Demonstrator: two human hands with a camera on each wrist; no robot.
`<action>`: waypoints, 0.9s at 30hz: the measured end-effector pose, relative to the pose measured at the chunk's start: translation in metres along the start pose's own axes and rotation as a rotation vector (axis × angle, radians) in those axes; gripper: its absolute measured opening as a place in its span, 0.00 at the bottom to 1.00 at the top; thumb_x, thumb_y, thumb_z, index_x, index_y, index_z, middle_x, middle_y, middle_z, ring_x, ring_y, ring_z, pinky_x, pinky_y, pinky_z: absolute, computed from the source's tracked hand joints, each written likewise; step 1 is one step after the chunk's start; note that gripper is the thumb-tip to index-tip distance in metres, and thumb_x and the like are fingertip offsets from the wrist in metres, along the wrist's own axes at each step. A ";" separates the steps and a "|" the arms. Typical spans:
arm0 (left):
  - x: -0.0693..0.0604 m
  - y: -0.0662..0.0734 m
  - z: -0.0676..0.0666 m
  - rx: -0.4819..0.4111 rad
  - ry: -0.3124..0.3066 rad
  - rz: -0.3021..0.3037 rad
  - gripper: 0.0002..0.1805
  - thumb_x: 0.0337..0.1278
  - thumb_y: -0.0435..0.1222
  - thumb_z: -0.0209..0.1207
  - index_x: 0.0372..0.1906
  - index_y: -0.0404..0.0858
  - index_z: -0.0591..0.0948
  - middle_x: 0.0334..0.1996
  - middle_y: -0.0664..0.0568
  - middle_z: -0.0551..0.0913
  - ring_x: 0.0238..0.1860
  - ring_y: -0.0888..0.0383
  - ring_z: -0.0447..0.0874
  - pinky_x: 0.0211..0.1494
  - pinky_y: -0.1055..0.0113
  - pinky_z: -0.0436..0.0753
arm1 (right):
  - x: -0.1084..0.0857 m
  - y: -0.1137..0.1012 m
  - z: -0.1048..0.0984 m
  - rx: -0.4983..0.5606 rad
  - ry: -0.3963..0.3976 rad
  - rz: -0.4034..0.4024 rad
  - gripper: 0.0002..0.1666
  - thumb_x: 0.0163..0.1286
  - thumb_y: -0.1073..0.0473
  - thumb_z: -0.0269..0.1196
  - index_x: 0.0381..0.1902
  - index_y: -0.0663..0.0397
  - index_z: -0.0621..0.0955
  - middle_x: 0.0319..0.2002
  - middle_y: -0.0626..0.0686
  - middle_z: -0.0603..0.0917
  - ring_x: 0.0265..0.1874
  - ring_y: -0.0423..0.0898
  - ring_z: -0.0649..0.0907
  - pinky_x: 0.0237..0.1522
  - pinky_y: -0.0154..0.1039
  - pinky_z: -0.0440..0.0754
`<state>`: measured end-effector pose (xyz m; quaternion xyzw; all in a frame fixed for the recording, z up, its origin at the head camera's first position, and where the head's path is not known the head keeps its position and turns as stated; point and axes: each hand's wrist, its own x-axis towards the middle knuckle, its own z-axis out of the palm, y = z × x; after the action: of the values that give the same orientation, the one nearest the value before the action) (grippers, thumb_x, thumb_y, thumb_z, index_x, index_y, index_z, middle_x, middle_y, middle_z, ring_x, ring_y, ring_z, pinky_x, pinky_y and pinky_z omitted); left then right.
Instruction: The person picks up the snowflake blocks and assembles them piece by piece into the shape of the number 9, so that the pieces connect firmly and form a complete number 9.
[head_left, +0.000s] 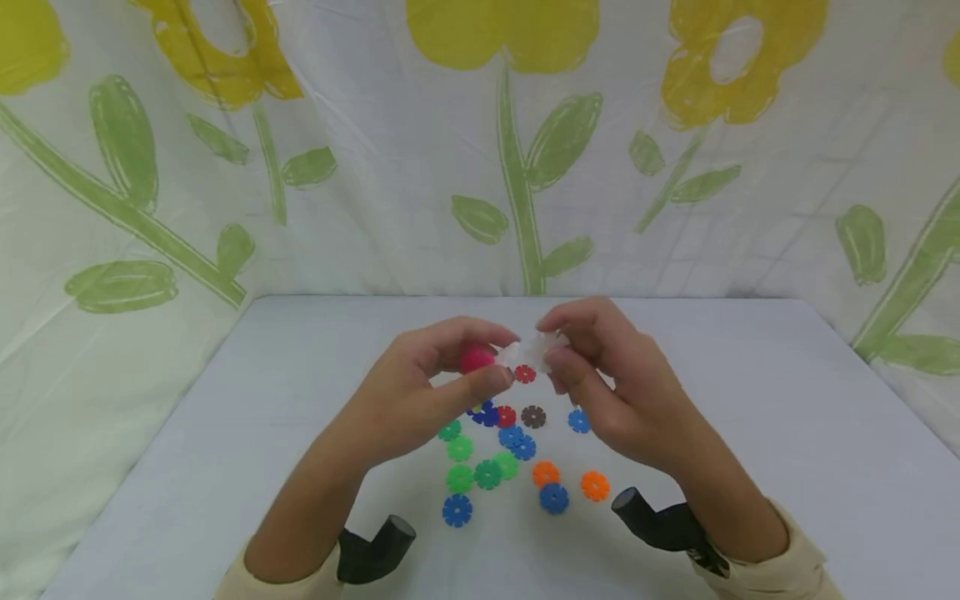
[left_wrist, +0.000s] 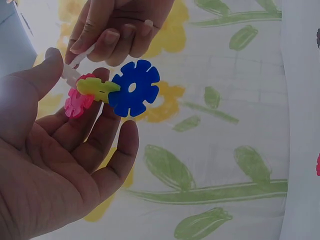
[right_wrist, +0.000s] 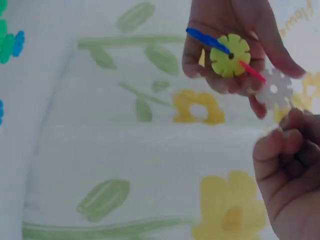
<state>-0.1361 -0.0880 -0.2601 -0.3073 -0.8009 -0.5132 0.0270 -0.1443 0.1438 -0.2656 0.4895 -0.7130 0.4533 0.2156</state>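
In the head view my left hand (head_left: 416, 396) holds a small chain of notched plastic discs by its pale end, thumb below and fingers above. The left wrist view shows the chain: a blue disc (left_wrist: 146, 89), a yellow disc (left_wrist: 89, 87), a pink disc (left_wrist: 76, 105) and a whitish disc (left_wrist: 70, 75) slotted together. My right hand (head_left: 630, 396) pinches another whitish disc (left_wrist: 83, 56) between thumb and fingers. Its edge meets the chain's whitish disc (right_wrist: 280, 86), seen face-on in the right wrist view; whether they are slotted together I cannot tell.
Several loose discs lie on the white table (head_left: 300, 467) below the hands, among them an orange disc (head_left: 596, 486), a blue disc (head_left: 457, 511), a green disc (head_left: 487, 475) and a brown disc (head_left: 533, 417). Behind hangs a flower-print curtain (head_left: 375, 167).
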 end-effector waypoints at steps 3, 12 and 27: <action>-0.001 0.002 0.002 -0.014 -0.019 -0.010 0.20 0.62 0.38 0.67 0.59 0.43 0.81 0.38 0.60 0.85 0.43 0.62 0.86 0.45 0.60 0.86 | 0.002 -0.001 0.004 -0.013 0.061 -0.040 0.18 0.80 0.57 0.52 0.54 0.69 0.71 0.27 0.47 0.77 0.25 0.39 0.76 0.23 0.30 0.78; 0.000 0.004 0.005 -0.035 -0.027 0.002 0.20 0.61 0.36 0.68 0.57 0.41 0.81 0.34 0.60 0.85 0.40 0.62 0.86 0.47 0.59 0.85 | 0.004 -0.002 0.010 -0.018 0.148 -0.114 0.18 0.80 0.58 0.52 0.51 0.73 0.72 0.29 0.52 0.78 0.25 0.42 0.77 0.26 0.31 0.79; -0.001 0.006 0.015 -0.130 0.068 0.108 0.19 0.55 0.30 0.71 0.52 0.36 0.83 0.34 0.57 0.87 0.34 0.60 0.88 0.44 0.60 0.86 | 0.002 0.001 0.030 0.075 0.337 -0.267 0.18 0.78 0.63 0.56 0.44 0.82 0.70 0.32 0.62 0.74 0.24 0.44 0.79 0.28 0.29 0.82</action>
<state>-0.1275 -0.0740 -0.2629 -0.3335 -0.7467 -0.5722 0.0616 -0.1425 0.1174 -0.2790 0.5047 -0.5782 0.5224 0.3716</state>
